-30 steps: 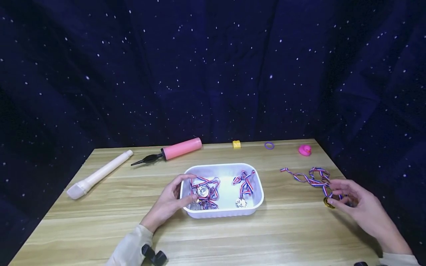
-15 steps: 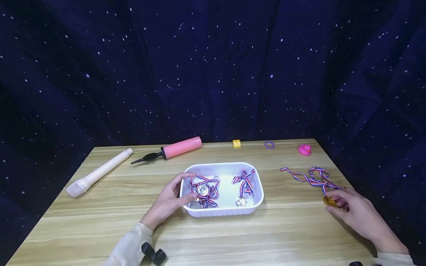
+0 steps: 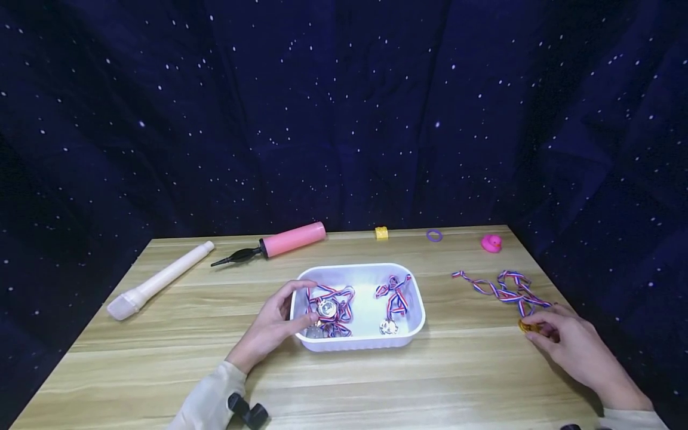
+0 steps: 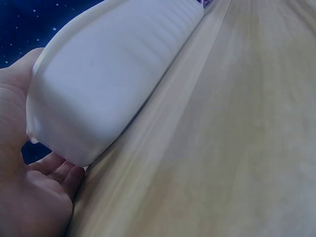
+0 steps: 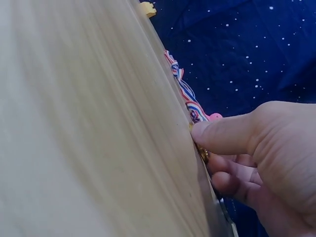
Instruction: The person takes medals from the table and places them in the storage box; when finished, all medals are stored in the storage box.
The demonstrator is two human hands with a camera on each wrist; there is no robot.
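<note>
A white plastic tray [image 3: 414,325] sits mid-table with two medals on striped ribbons inside, one at its left end [image 3: 326,308] and one at its right end [image 3: 388,326]. My left hand [image 3: 271,322] grips the tray's left end, thumb over the rim; in the left wrist view the tray wall [image 4: 113,84] fills the frame against my palm. At the table's right edge a gold medal [image 3: 527,326] lies with its ribbon [image 3: 505,288] trailing away. My right hand [image 3: 564,340] pinches that medal [image 5: 202,154] between thumb and fingers.
Along the back of the wooden table [image 3: 161,370] lie a cream tube [image 3: 158,280], a pink hand pump [image 3: 279,242], a yellow block [image 3: 381,233], a purple ring [image 3: 434,235] and a pink rubber duck [image 3: 491,243]. A dark starry cloth hangs behind.
My right hand's spread fingers have drawn in and closed round the gold medal at the table's right edge. My left hand and the tray have stayed put.
</note>
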